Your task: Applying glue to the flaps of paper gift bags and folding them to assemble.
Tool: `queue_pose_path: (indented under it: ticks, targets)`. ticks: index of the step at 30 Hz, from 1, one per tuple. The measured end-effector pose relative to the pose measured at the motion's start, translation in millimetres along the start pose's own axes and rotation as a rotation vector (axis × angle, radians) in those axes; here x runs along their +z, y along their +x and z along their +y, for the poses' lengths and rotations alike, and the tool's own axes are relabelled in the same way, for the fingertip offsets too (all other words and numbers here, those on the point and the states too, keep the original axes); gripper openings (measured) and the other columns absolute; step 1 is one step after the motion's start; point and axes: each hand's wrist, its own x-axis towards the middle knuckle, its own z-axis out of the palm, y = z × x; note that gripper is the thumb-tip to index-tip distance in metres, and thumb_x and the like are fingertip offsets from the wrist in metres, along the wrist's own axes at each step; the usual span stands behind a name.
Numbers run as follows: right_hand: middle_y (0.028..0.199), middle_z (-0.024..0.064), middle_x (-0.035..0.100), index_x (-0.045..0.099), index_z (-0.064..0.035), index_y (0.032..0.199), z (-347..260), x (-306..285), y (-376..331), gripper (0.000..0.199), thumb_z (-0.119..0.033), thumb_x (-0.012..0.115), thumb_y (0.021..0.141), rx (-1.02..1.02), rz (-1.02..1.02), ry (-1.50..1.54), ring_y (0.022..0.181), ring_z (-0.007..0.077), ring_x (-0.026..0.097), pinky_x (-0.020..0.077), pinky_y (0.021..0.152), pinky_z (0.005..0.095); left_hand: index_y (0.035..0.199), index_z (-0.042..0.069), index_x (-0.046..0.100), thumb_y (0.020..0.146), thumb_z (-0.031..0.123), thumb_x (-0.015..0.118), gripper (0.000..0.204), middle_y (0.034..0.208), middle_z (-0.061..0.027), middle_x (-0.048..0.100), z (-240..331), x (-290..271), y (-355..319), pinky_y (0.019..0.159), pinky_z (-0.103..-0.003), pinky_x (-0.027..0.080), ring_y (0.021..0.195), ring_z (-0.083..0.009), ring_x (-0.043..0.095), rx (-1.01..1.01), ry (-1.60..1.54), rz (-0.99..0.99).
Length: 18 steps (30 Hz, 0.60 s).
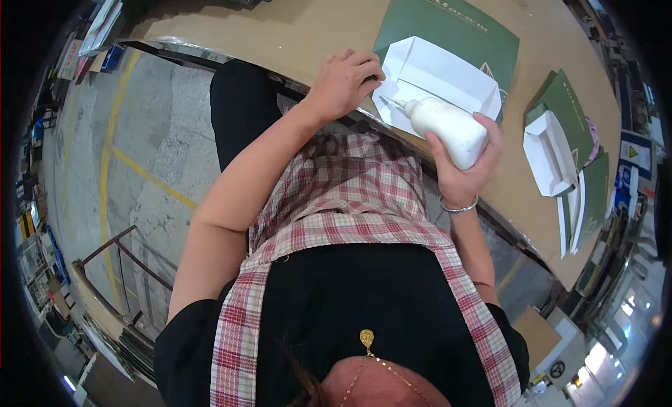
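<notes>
Glue bottle (448, 127), white and soft-sided: your right hand (467, 165) is gripping it around the base, fingers wrapping it closed, nozzle tilting toward the folded white paper flap (437, 74) just ahead of your knuckles. Green printed sheet (455, 25): lying under that flap, reaching beyond your fingertips. Your left hand (343, 81) is pressing down on the flap's near corner, fingers curling over the table edge (280, 29). Second folded green-and-white piece (556, 141): resting well apart, outward from your right hand. Silver bangle (458, 208): sitting on your right wrist.
</notes>
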Motion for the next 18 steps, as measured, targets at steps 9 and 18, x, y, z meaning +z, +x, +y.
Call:
queue_pose_path:
  ticks: [9,18]
  targets:
    - [0.113,0.0094,0.055,0.051,-0.0048,0.120,5,9,10,0.068,-0.016,0.089,0.065,-0.049,-0.067,-0.014,0.102,0.0239,0.055,0.0458,0.087,0.0349,0.092,0.013,0.068,0.080,0.014,0.069,0.012,0.107,0.0003,0.062,2,3,-1,0.084,-0.038,0.042,0.099,-0.0250,0.056,-0.022,-0.053,-0.001]
    - [0.105,0.0098,0.060,0.055,-0.0086,0.116,4,14,19,0.065,-0.016,0.089,0.062,-0.081,-0.082,-0.009,0.093,0.0243,0.061,0.0495,0.080,0.0347,0.090,0.011,0.068,0.080,0.013,0.069,0.010,0.104,-0.0015,0.063,-1,6,-1,0.081,-0.038,0.045,0.096,-0.0255,0.058,0.013,-0.048,0.050]
